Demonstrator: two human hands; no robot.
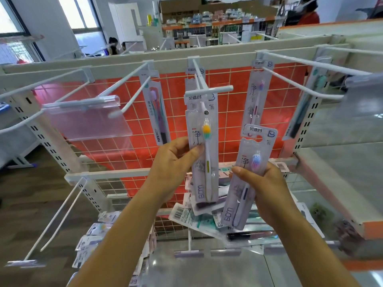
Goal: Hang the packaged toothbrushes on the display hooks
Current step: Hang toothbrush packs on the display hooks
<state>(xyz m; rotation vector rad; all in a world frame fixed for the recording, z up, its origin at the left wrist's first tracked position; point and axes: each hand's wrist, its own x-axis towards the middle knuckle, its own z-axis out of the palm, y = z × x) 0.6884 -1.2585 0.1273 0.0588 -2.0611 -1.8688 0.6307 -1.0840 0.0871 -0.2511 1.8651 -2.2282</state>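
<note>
a yellow-bristled toothbrush pack (204, 162) is pinched at its left edge by the left hand (176, 162), thumb in front and fingers curled behind. its header is held up at the tip of the centre hook (199, 79), just under the white label bar (209, 91). whether the hole is fully threaded cannot be told

a second pack, with pink and blue bristles (248, 183), is gripped round its lower half by the right hand (267, 187). it is tilted and held apart from any hook, its hang hole free at the top. other packs are seen already hung: a purple one (155, 112) on the hook to the left and one (257, 96) on the hook to the right. a loose heap of packs (192, 218) lies below the hands

the main risk is judged to be at the hook tip: if the yellow pack were let go before being slid back along the wire, it could be tipped off and dropped into the heap. the thin card round the hole could be torn if it were forced at an angle. the tilted second pack could be snagged on the label bar, or knocked against the first, if it were brought in before the first is seated
</note>
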